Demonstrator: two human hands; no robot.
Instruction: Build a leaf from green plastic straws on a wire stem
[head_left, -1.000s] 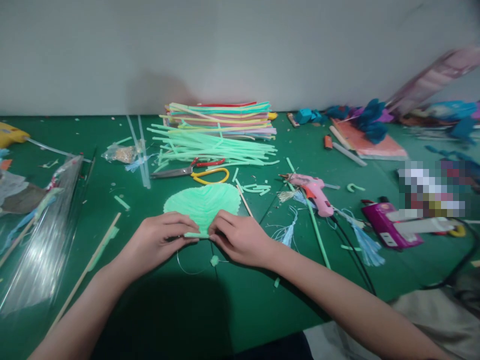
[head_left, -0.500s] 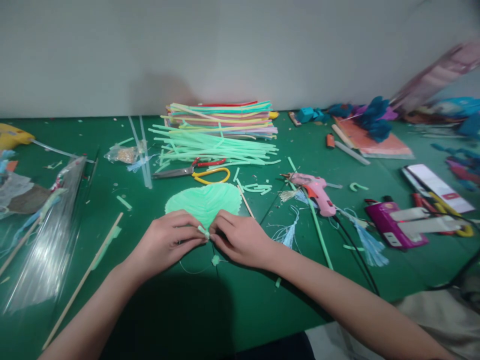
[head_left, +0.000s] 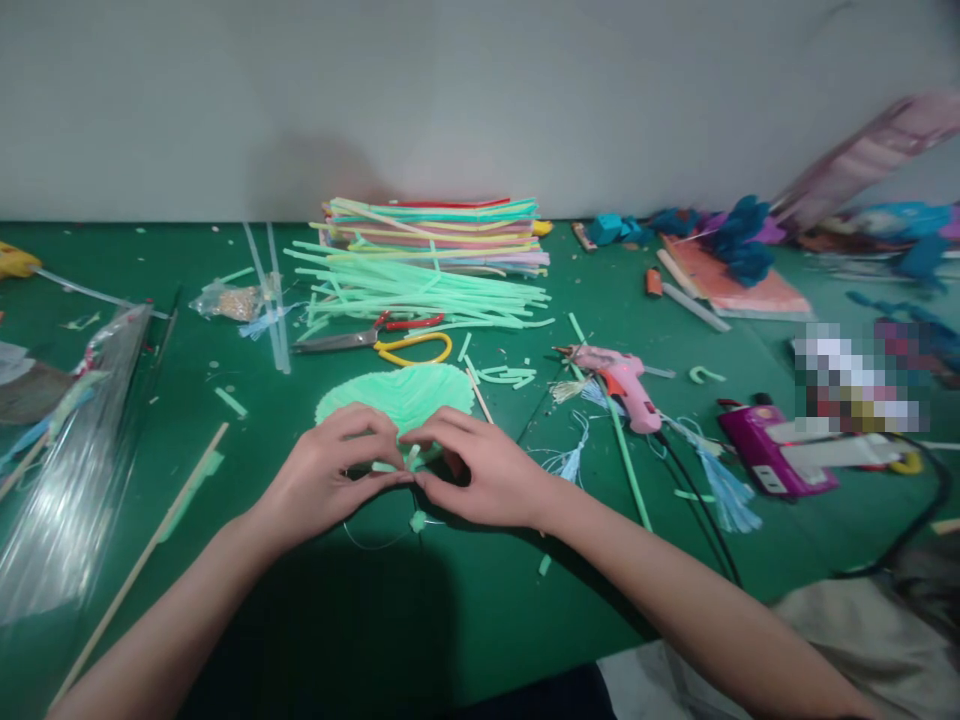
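The fuzzy green leaf (head_left: 397,388) lies on the worktop (head_left: 525,630) straight in front of the person, its broad, scalloped end turned away and its narrow end at the fingers. Near that narrow end, the left hand (head_left: 337,465) has a short green pipe-cleaner end (head_left: 384,467) between finger and thumb. The right hand (head_left: 484,475) meets it thumb to thumb, its fingers bowed so a rounded gap shows; I can't tell whether its tips grip anything. A second green stub (head_left: 413,457) pokes up between them.

It looks to me like wrapping or binding at the leaf's base. I'd pin the join firmly with one hand and turn the loose end with the other, in tight, even rounds, without flattening the fuzz or skewing the ribs. A fine, clear strand (head_left: 367,546) loops just below the fingers, beside a small green tuft (head_left: 418,521); best kept out of the wrap.

Beyond the leaf, the yellow-and-red-handled scissors (head_left: 412,348) lie near for trimming. The pink glue gun (head_left: 622,382) rests farther right, well apart from both hands.
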